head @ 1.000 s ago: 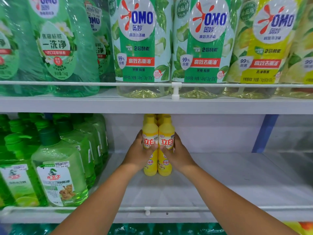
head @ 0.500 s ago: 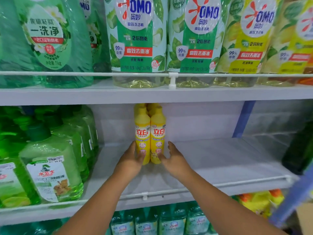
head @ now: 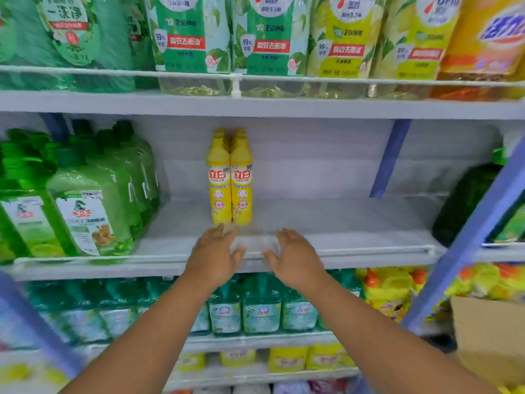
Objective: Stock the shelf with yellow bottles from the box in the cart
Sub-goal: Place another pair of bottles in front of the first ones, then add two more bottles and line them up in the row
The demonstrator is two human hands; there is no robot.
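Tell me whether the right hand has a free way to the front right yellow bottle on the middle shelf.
Probably yes. The right hand is open and empty at the shelf's front rail, and only bare shelf lies between it and the front right yellow bottle.

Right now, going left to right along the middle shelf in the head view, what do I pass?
Green pump bottles → two yellow bottles → bare shelf → blue upright → dark green bottle.

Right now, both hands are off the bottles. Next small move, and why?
Probably reach toward the cardboard box at lower right for more. The yellow bottles stand upright on the shelf, the left hand and right hand are open and empty, and bare shelf remains beside them.
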